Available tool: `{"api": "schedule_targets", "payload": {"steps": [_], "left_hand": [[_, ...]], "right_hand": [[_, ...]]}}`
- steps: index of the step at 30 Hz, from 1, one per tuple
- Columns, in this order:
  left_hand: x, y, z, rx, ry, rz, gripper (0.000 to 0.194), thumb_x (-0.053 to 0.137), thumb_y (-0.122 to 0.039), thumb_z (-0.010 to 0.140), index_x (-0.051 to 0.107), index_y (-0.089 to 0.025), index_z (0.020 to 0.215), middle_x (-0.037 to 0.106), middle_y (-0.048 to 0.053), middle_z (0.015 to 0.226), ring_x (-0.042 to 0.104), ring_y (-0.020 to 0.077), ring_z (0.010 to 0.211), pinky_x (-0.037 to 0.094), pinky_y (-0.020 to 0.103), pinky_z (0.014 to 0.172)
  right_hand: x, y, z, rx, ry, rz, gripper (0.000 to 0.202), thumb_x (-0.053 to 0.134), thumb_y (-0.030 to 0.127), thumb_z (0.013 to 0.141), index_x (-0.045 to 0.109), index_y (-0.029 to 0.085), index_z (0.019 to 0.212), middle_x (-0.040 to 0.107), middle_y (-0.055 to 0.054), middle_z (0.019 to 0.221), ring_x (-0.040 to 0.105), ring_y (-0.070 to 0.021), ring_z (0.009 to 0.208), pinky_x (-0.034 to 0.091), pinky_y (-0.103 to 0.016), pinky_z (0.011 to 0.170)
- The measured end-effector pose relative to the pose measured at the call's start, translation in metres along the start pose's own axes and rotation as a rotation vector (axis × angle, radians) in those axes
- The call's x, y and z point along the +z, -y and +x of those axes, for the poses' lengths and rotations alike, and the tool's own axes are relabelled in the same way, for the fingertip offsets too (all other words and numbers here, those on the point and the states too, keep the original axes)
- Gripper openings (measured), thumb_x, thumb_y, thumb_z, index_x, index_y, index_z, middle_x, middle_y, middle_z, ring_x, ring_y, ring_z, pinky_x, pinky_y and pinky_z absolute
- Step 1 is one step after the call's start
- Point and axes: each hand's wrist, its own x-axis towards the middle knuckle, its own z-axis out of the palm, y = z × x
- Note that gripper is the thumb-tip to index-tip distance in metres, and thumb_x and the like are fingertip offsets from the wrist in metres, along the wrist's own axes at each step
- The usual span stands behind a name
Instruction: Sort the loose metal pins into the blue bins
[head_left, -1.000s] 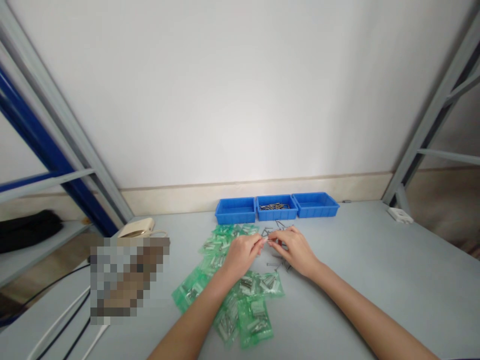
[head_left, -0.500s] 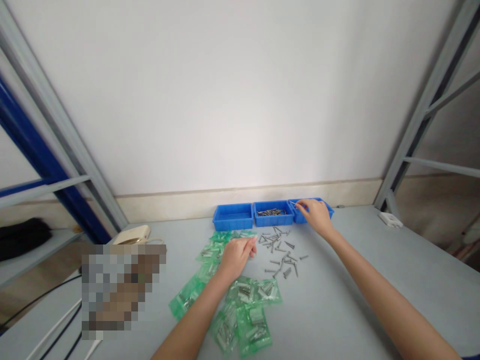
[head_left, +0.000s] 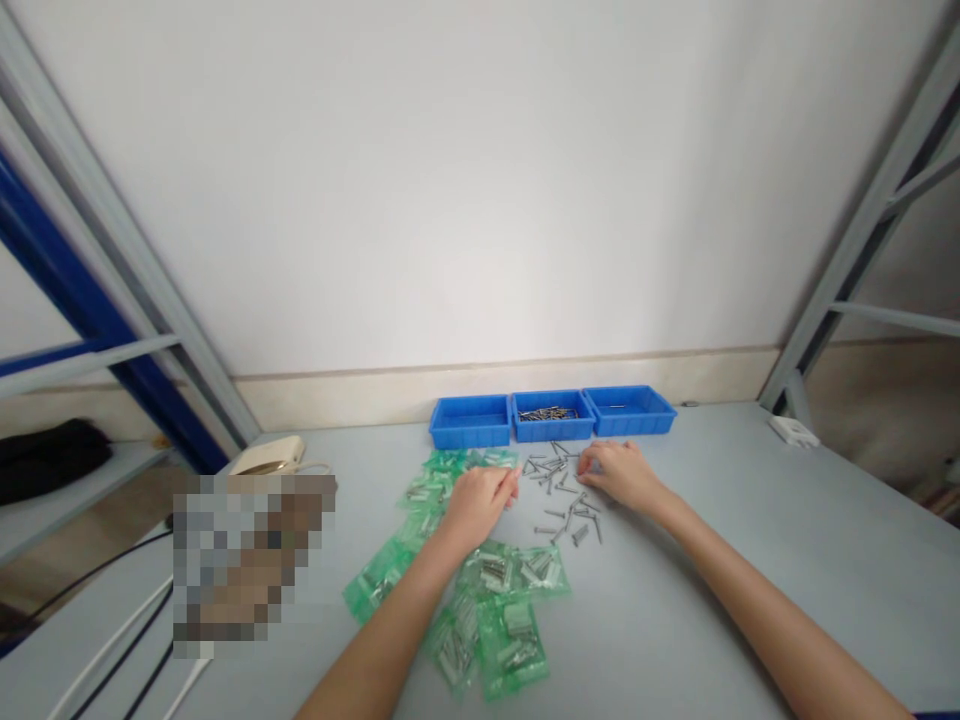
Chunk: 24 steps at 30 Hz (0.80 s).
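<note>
My left hand (head_left: pixel 482 503) is closed above the green plastic packets (head_left: pixel 517 650), its fingers curled; whatever it holds is hidden. To its right, loose screws (head_left: pixel 581 515) lie scattered on the grey table (head_left: pixel 667 630). My right hand (head_left: pixel 619 472) is at the right edge of the screws, thumb and fingertips pinched near the table; I cannot make out anything between them. Behind the hands stand three blue bins: the left bin (head_left: pixel 471 421) looks empty, the middle bin (head_left: pixel 553 429) holds a pile of screws, and the right bin (head_left: pixel 630 409) has one thin piece inside.
A pale box-like device (head_left: pixel 268 455) and cables (head_left: pixel 112 640) sit at the left, beside a blurred-out patch. A small white object (head_left: pixel 793 432) lies at the far right. The wall (head_left: pixel 480 200) rises behind the bins, with metal frame posts on both sides.
My right hand has moved from over the right bin down to the loose screws. The thin piece it held is gone from its fingers, and one lies in that bin. My left hand stays almost still.
</note>
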Motion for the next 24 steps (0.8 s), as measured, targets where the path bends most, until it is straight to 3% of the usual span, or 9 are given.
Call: {"api": "schedule_targets", "payload": {"steps": [8, 11, 13, 18, 24], "left_hand": [[-0.002, -0.004, -0.001, 0.004, 0.037, 0.088, 0.042, 0.031, -0.036, 0.093, 0.062, -0.019, 0.068, 0.065, -0.001, 0.062, 0.061, 0.0136, 0.065, 0.039, 0.022, 0.065], [-0.002, -0.007, -0.002, 0.053, 0.033, 0.156, 0.026, 0.041, -0.038, 0.090, 0.059, -0.021, 0.096, 0.067, -0.001, 0.074, 0.063, 0.0149, 0.069, 0.042, 0.023, 0.065], [0.000, -0.009, -0.003, 0.125, 0.031, 0.210, 0.028, 0.046, -0.038, 0.088, 0.054, -0.021, 0.109, 0.068, 0.000, 0.082, 0.063, 0.0158, 0.074, 0.044, 0.024, 0.069], [0.005, -0.012, -0.005, 0.357, 0.079, 0.356, 0.027, 0.035, -0.032, 0.093, 0.057, -0.017, 0.095, 0.067, 0.004, 0.083, 0.064, 0.0172, 0.076, 0.045, 0.027, 0.069], [0.003, -0.010, -0.005, 0.362, 0.014, 0.349, 0.032, 0.031, -0.032, 0.094, 0.058, -0.016, 0.086, 0.067, 0.004, 0.080, 0.063, 0.0166, 0.074, 0.044, 0.027, 0.068]], "right_hand": [[0.000, 0.004, -0.001, -0.025, -0.101, 0.142, 0.009, 0.055, 0.024, 0.079, 0.064, 0.021, 0.076, 0.067, -0.002, 0.082, 0.057, -0.0200, 0.086, 0.032, -0.031, 0.076], [0.001, 0.015, -0.001, -0.067, -0.124, 0.456, 0.011, 0.055, 0.028, 0.079, 0.062, 0.020, 0.077, 0.066, -0.001, 0.078, 0.057, -0.0161, 0.075, 0.036, -0.029, 0.071], [0.007, 0.025, 0.000, -0.101, -0.085, 0.751, 0.013, 0.057, 0.031, 0.076, 0.060, 0.019, 0.079, 0.064, -0.001, 0.073, 0.056, -0.0132, 0.066, 0.039, -0.026, 0.063], [0.028, 0.045, 0.001, -0.090, 0.078, 1.267, 0.026, 0.066, 0.036, 0.066, 0.053, 0.018, 0.078, 0.060, 0.002, 0.063, 0.053, -0.0098, 0.054, 0.042, -0.023, 0.052], [0.025, 0.044, 0.002, -0.063, 0.179, 1.374, 0.035, 0.071, 0.044, 0.060, 0.053, 0.017, 0.075, 0.059, 0.003, 0.064, 0.055, -0.0090, 0.055, 0.046, -0.025, 0.057]]}}
